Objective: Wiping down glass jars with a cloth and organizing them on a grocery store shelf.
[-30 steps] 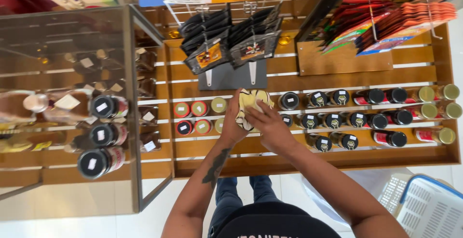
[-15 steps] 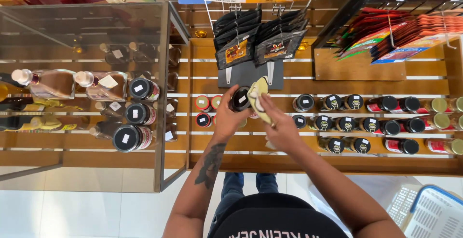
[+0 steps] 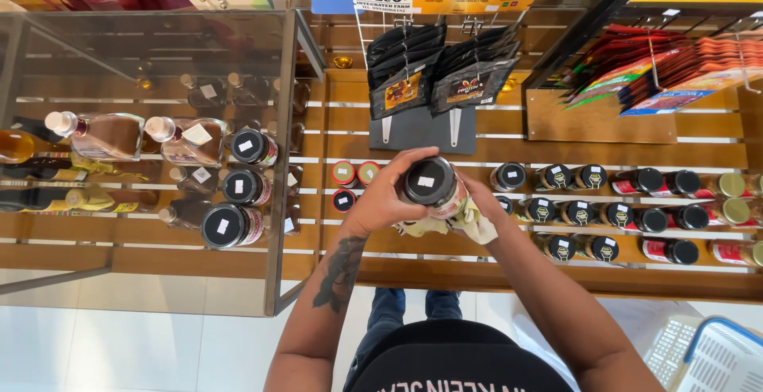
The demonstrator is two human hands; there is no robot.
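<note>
My left hand (image 3: 383, 197) grips a glass jar with a black lid (image 3: 430, 183), held in front of the wooden shelf (image 3: 477, 153). My right hand (image 3: 477, 201) is on the jar's other side and clutches a pale yellow cloth (image 3: 469, 221) pressed against the jar's lower side. Small red-lidded and black-lidded jars (image 3: 354, 174) stand on the shelf just left of my left hand. A row of black-lidded jars (image 3: 572, 179) runs to the right.
A glass display case (image 3: 159, 161) at left holds bottles and black-lidded jars. Dark pouches (image 3: 433, 78) hang above, colourful packets (image 3: 668, 62) at upper right. Gold-lidded jars (image 3: 731, 197) stand far right. A blue and white basket (image 3: 711, 352) sits on the floor at lower right.
Both hands have come nearer with the jar, which is now upright with its black lid facing me. The cloth has shifted from over the jar to its lower right side.
</note>
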